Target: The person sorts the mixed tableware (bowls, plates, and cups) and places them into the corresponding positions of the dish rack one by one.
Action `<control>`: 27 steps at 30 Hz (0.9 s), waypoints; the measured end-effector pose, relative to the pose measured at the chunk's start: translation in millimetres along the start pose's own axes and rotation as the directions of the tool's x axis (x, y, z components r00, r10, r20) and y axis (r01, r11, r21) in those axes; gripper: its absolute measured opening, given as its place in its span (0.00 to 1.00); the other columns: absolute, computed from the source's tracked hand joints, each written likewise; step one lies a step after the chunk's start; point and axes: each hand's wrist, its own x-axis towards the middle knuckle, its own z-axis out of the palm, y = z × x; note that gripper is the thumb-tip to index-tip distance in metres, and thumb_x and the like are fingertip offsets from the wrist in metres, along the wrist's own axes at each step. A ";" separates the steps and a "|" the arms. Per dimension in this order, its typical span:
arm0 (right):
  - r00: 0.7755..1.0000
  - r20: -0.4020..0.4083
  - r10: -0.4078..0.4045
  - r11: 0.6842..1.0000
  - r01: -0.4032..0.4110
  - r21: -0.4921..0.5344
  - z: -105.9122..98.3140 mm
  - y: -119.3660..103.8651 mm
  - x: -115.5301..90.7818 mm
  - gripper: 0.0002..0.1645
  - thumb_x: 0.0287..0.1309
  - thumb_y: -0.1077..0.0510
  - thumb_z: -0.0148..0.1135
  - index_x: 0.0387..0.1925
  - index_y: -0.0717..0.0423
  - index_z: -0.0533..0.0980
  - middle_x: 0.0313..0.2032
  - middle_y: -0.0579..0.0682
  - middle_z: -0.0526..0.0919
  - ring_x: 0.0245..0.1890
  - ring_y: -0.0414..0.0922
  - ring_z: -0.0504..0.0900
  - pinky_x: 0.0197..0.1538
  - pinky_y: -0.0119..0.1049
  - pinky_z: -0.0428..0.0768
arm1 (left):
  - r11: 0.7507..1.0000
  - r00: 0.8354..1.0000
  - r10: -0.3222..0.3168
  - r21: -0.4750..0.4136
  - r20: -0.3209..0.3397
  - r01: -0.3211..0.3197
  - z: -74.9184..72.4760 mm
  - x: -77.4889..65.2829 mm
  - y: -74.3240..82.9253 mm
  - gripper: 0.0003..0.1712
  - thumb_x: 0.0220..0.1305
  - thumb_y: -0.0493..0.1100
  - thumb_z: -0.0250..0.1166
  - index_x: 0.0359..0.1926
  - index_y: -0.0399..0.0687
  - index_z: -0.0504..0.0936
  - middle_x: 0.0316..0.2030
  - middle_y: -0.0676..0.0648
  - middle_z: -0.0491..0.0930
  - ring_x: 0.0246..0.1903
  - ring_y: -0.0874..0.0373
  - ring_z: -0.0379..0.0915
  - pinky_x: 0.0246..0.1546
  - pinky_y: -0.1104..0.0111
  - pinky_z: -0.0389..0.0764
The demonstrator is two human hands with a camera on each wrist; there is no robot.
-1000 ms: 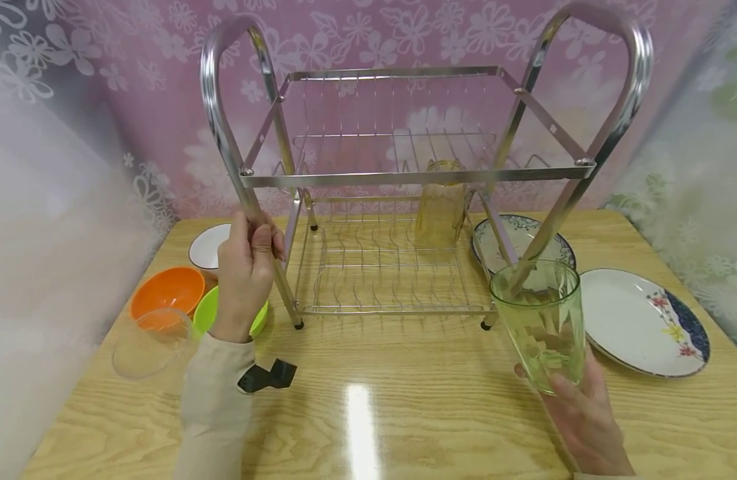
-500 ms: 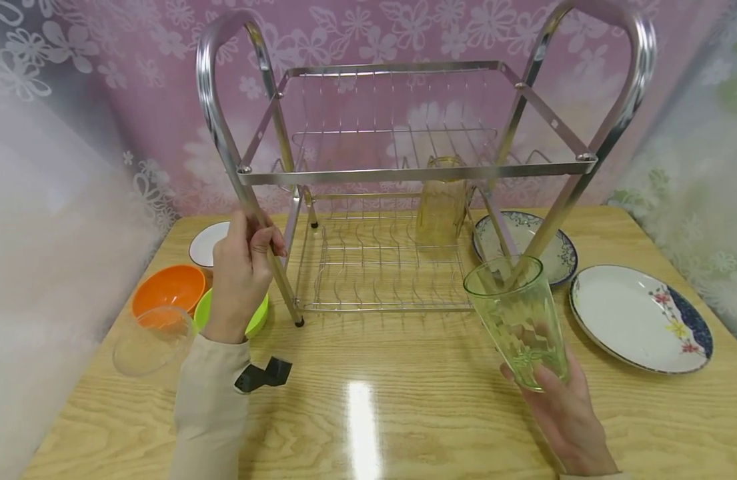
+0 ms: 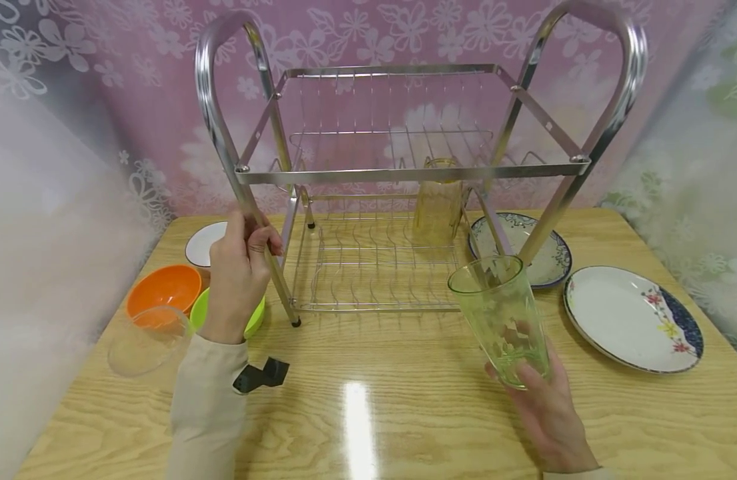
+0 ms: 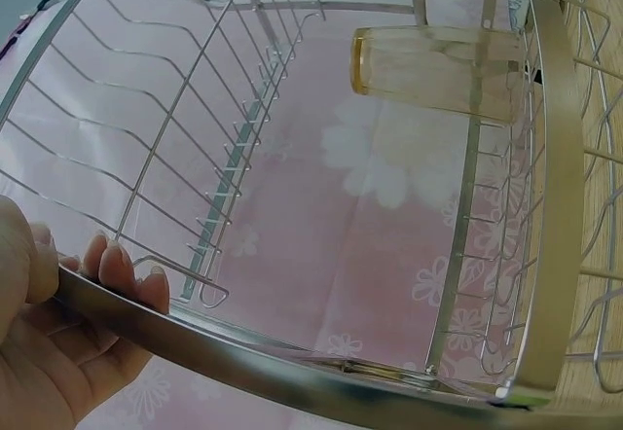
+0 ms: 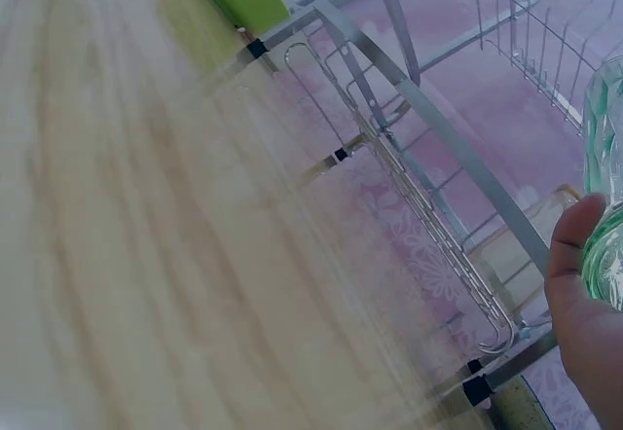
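My left hand grips the left front post of a two-tier metal dish rack; in the left wrist view its fingers curl round that post. With my right hand I hold a green drinking glass by its base, mouth up and tilted left, in front of the rack's right front leg. The right wrist view shows only the thumb side of that hand and part of the glass. On the rack's lower tier, at the right, stands an amber glass.
Left of the rack sit an orange bowl, a lime-green bowl, a white bowl and a clear glass bowl. To the right lie a blue-patterned plate and a white floral oval plate on the wooden table.
My right hand has carried the green glass leftward, from beside the oval plate to in front of the rack's right leg. The left hand keeps its hold on the post.
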 end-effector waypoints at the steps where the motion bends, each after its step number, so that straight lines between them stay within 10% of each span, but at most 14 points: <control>1: 1.000 -0.016 0.000 1.000 0.000 -0.016 1.0 1.9 0.1 0.29 0.69 0.66 0.47 0.69 0.51 0.60 0.63 0.49 0.68 0.60 0.45 0.71 0.55 0.42 0.76 | 1.000 1.000 0.003 0.000 -0.001 -0.003 0.1 0.2 0.1 0.10 0.71 0.38 0.52 0.38 0.32 0.69 0.23 0.44 0.78 0.21 0.55 0.75 0.24 0.80 0.71; 13: 0.983 -0.147 0.108 0.986 -0.125 -0.112 28.9 7.9 5.9 0.29 0.66 0.60 0.52 0.67 0.47 0.61 0.61 0.46 0.71 0.62 0.44 0.69 0.57 0.41 0.73 | 0.999 0.999 0.022 0.036 -0.038 -0.020 3.3 -1.1 -1.3 0.10 0.73 0.37 0.51 0.37 0.31 0.69 0.23 0.43 0.78 0.20 0.54 0.75 0.24 0.81 0.71; 27: 0.987 -0.144 -0.077 0.991 0.059 -0.123 58.4 12.3 22.3 0.23 0.66 0.71 0.48 0.60 0.57 0.62 0.55 0.51 0.74 0.45 0.41 0.79 0.39 0.37 0.83 | 0.999 0.998 0.042 0.017 -0.046 -0.042 3.5 -0.3 -0.3 0.10 0.72 0.36 0.51 0.37 0.30 0.69 0.22 0.43 0.78 0.19 0.54 0.75 0.25 0.82 0.71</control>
